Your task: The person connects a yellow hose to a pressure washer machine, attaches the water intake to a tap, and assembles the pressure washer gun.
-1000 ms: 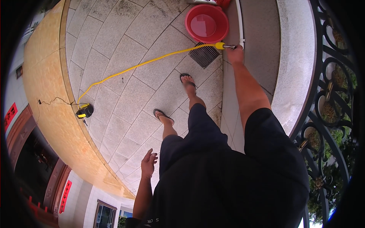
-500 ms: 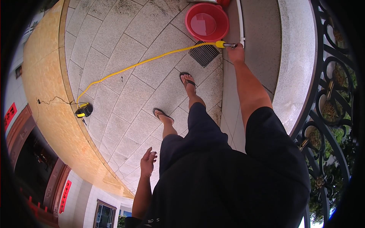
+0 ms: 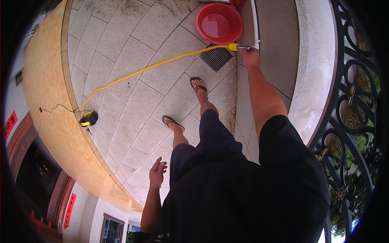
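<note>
Up by the low wall, my right hand [image 3: 251, 58] is closed at a silver metal tap [image 3: 246, 48]; its fingertips are partly hidden. A yellow hose [image 3: 150, 68] joins the tap through a yellow connector [image 3: 233, 47]. The hose runs left across the paving to a small black-and-yellow machine [image 3: 88, 118], perhaps a pressure washer. My left hand [image 3: 157, 172] hangs beside my left leg, fingers loosely bent and apart, holding nothing. Just beyond the hose end stands a red basin [image 3: 220, 23] with what looks like water in it.
A dark drain grate [image 3: 216, 58] lies below the hose near the basin. A white pipe [image 3: 256, 22] runs along the wall at right. A thin black cable [image 3: 56, 108] trails over the tan step [image 3: 44, 81]. Ornate iron railing [image 3: 354, 117] stands at far right.
My right hand stays at the tap with only a slight shift of the fingers. The whole view has moved a little; the hose, basin and left hand look unchanged.
</note>
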Demonstrator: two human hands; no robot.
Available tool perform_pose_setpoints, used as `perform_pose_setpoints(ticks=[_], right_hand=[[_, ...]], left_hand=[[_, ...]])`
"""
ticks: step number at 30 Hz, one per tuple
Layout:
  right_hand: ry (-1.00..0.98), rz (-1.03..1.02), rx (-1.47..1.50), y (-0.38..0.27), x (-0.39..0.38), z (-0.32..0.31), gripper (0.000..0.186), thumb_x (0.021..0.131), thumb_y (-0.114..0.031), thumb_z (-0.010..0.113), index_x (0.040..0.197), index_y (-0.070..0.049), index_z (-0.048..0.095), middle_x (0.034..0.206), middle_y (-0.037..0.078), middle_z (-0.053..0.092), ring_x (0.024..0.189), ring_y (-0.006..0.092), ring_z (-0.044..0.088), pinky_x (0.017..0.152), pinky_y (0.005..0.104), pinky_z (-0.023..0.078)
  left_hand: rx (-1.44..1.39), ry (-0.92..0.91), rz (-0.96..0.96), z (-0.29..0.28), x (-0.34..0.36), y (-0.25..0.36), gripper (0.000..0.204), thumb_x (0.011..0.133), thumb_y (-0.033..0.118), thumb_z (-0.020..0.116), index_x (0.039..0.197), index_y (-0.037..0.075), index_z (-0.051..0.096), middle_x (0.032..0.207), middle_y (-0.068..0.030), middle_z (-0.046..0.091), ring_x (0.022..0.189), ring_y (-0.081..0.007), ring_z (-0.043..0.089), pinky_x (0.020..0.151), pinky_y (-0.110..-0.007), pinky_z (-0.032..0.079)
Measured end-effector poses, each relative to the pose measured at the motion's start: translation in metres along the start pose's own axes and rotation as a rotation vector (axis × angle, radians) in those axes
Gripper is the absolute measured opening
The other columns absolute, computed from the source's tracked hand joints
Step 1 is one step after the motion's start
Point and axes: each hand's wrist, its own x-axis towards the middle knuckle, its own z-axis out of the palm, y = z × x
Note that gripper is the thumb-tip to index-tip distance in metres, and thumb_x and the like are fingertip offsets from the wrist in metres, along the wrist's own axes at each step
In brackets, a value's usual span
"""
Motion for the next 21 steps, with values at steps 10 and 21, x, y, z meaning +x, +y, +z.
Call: perform_pose_setpoints(ticks=[10,21], right_hand=[[0.065,-0.062,-0.127,-0.011,-0.005,-0.003,0.028,0.075,-0.015,0.076,0.093,0.003,0.066,0.082,0.013,0.070,0.073,0.0236,0.067,0.071,0.0369,0.054],[0.027,-0.026,-0.181,-0.020,-0.007,-0.009,0.033,0.074,-0.014,0.076,0.100,0.003,0.065,0.089,0.016,0.071,0.083,0.0293,0.070,0.077,0.0380,0.054]], left_hand=[[0.007,-0.008,-0.001,0.001,0.000,0.001,0.056,0.099,0.033,0.063,0.145,0.005,0.050,0.111,-0.0081,0.070,0.097,-0.0181,0.065,0.083,-0.031,0.053],[0.018,-0.010,0.009,-0.001,0.006,-0.002,0.053,0.100,0.031,0.062,0.145,0.005,0.050,0.110,-0.0071,0.069,0.096,-0.0177,0.065,0.083,-0.031,0.052]])
